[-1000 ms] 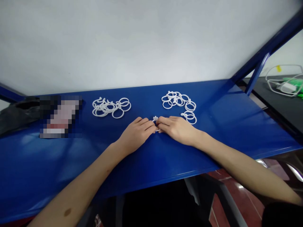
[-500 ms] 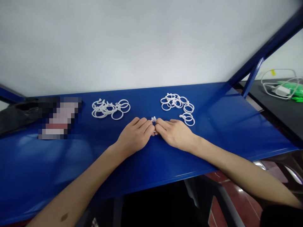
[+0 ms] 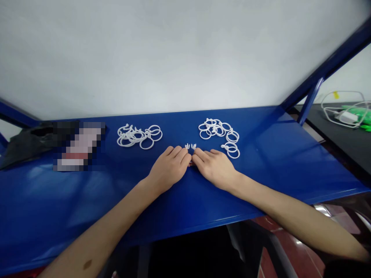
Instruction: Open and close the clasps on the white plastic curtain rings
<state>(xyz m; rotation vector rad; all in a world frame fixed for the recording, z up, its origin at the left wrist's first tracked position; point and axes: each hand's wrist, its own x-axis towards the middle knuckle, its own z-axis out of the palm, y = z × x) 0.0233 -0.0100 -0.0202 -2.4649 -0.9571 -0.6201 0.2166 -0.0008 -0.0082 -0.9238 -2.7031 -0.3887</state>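
My left hand (image 3: 169, 168) and my right hand (image 3: 213, 166) meet at the middle of a blue shelf (image 3: 87, 200), fingers curled together around one small white plastic ring (image 3: 190, 147). Only the ring's two end tabs stick out past the fingertips, slightly apart; the rest of it is hidden under the fingers. A pile of several white rings (image 3: 139, 136) lies to the back left of my left hand. Another pile of several white rings (image 3: 219, 131) lies just beyond my right hand.
A blurred-out object (image 3: 77, 146) and a dark bag (image 3: 24, 143) sit at the shelf's left end. A blue slanted frame post (image 3: 327, 65) rises at the right. Beyond it, a white cable and charger (image 3: 344, 110) lie on a dark table.
The ring's end tabs, together before, now show as two separate tips above my fingers. Both hands stayed in place; the view shifted slightly.
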